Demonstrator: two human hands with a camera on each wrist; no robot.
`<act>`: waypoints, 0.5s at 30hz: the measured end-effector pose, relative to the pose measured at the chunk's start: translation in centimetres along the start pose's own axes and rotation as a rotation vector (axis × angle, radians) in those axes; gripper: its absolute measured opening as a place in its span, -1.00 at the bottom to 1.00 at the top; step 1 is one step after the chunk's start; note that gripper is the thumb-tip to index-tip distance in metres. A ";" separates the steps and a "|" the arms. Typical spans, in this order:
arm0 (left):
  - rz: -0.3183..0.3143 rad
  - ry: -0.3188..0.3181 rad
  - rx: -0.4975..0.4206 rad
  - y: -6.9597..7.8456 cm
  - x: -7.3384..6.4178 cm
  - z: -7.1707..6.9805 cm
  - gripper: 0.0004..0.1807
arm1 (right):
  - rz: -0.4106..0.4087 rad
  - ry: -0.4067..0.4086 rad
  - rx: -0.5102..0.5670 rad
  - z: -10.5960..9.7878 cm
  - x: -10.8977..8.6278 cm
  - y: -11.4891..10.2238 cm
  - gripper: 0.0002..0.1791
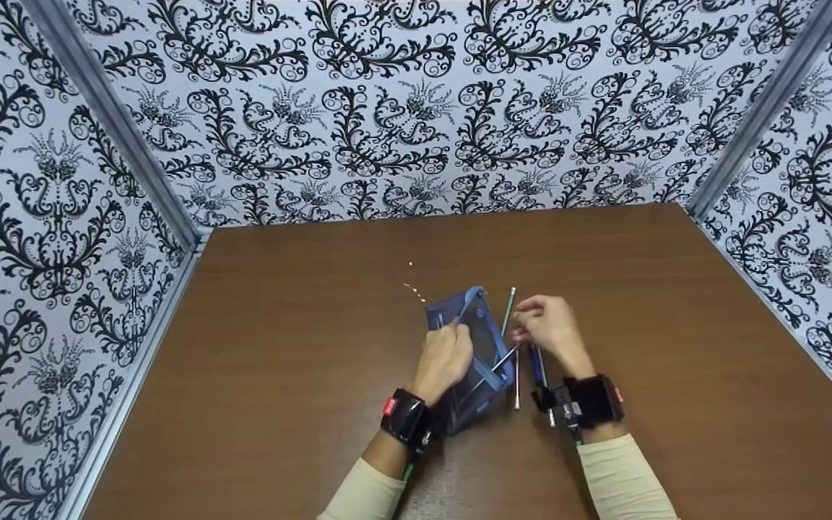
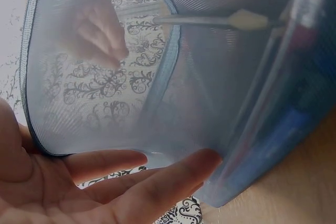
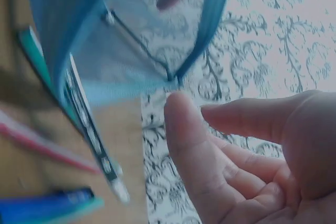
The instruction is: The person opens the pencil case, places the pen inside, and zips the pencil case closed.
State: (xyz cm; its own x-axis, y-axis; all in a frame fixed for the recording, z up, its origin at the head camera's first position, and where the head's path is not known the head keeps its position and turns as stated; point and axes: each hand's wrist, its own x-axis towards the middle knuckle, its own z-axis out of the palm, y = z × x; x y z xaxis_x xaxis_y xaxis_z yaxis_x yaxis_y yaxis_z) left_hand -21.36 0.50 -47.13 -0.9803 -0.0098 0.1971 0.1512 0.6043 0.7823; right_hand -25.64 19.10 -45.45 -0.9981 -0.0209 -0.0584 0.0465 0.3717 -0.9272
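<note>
My left hand [image 1: 445, 361] grips a blue translucent mesh pencil case [image 1: 484, 336] by its side, tilting its zipped mouth toward the right. Through the mesh in the left wrist view show a thin rod with a pale yellow part [image 2: 247, 20] and other long slim things. A dark patterned pencil [image 3: 89, 124] sticks out of the mouth. Just right of the opening is my right hand [image 1: 549, 328], its thumb and index finger near each other with nothing visible between them. Beside the case lie a green pencil [image 1: 508, 310], another pencil [image 1: 517, 383] and a blue pen [image 1: 536, 365].
The brown wooden table [image 1: 286, 325] meets patterned walls [image 1: 387, 108] at the back and both sides. Several tiny pale bits [image 1: 414, 290] lie behind the case. In the right wrist view a pinkish-red pencil [image 3: 47, 145] lies on the table.
</note>
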 end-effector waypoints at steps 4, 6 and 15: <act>-0.022 -0.012 -0.004 0.0 0.0 0.0 -0.58 | 0.053 0.030 -0.089 -1.3 0.2 0.4 -0.73; -0.034 -0.020 -0.009 0.1 0.0 0.0 -0.57 | 0.074 0.038 -0.147 -1.9 0.3 0.7 -0.75; -0.056 -0.043 -0.030 0.0 0.0 0.0 -0.57 | 0.157 -0.009 -0.309 -2.6 0.5 1.8 -0.78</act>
State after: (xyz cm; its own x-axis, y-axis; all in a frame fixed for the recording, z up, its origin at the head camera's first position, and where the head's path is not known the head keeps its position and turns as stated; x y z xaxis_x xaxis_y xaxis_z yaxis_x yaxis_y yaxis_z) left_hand -21.38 0.51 -47.08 -0.9918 -0.0086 0.1278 0.0992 0.5795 0.8089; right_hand -26.21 22.13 -46.20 -0.9793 0.0510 -0.1961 0.1834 0.6344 -0.7510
